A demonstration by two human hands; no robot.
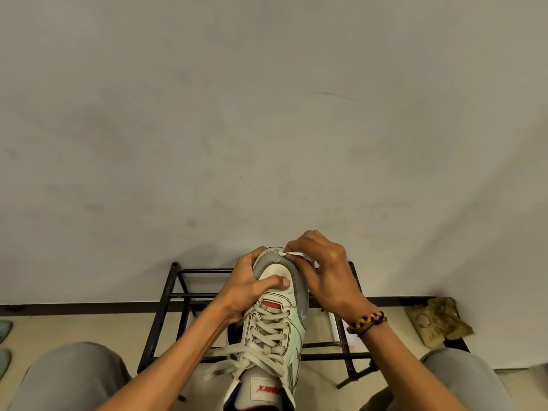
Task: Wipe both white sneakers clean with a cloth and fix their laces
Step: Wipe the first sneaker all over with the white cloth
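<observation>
Behind the shoe stands a big plain wall (267,129), pale grey with a few faint smudges and one thin dark scratch. Low down, a dark strip runs along the bottom of the wall, and the floor (504,378) below it is light tile. A black metal rack (166,315) made of thin bars sits against the wall. A crumpled brown paper bag (439,321) lies on the floor to the right of the rack. At the far left edge two pale green shapes (4,342) peek in; what they are is hard to tell.

One white sneaker (272,330) is held up over the rack, toe pointing away. Its toe cap is grey. The laces (261,345) are loose, with ends hanging to the left. Red letters on the tongue tag are upside down and too blurry to read fully.

The left hand (252,292) grips the front of the sneaker, thumb lying across the top. The right hand (329,277) pinches a small white cloth (292,254) with curled fingers and presses it on the toe tip. A braided wristband (367,321) of red, yellow and black is on the right wrist. Grey-trousered knees (74,372) show at the bottom.
</observation>
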